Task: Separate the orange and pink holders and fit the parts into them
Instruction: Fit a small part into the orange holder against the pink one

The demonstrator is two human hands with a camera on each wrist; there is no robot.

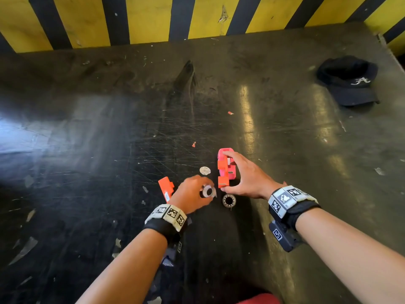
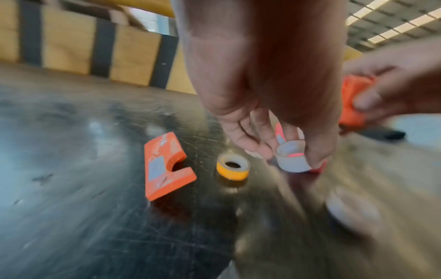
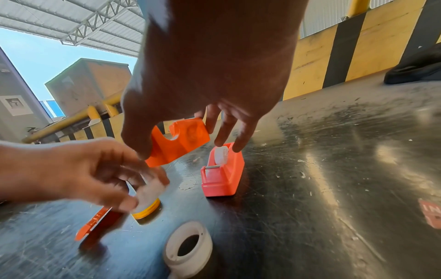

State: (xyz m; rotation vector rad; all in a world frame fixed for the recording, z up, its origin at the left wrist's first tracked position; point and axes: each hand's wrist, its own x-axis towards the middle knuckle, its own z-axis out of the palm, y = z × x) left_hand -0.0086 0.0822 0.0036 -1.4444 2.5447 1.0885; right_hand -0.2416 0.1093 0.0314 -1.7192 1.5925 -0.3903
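Note:
My right hand (image 1: 228, 172) pinches one orange holder half (image 3: 183, 141) between thumb and fingers, lifted just above the table. Right behind it the pink holder (image 3: 224, 175) stands on the table with a white roll (image 3: 220, 155) seated in it; one right finger touches its top. The other orange half (image 2: 167, 166) lies flat to the left. My left hand (image 2: 293, 156) pinches a small grey-white ring (image 2: 293, 160) just above the table. A yellow roll (image 2: 233, 169) stands between that ring and the flat orange half.
A wide white ring (image 3: 188, 245) lies near me and a flat white disc (image 1: 205, 170) lies beside the pink holder. A black cap (image 1: 348, 81) sits at the far right. A yellow and black striped wall (image 1: 153, 18) bounds the dark scratched table (image 1: 109, 128) at the back.

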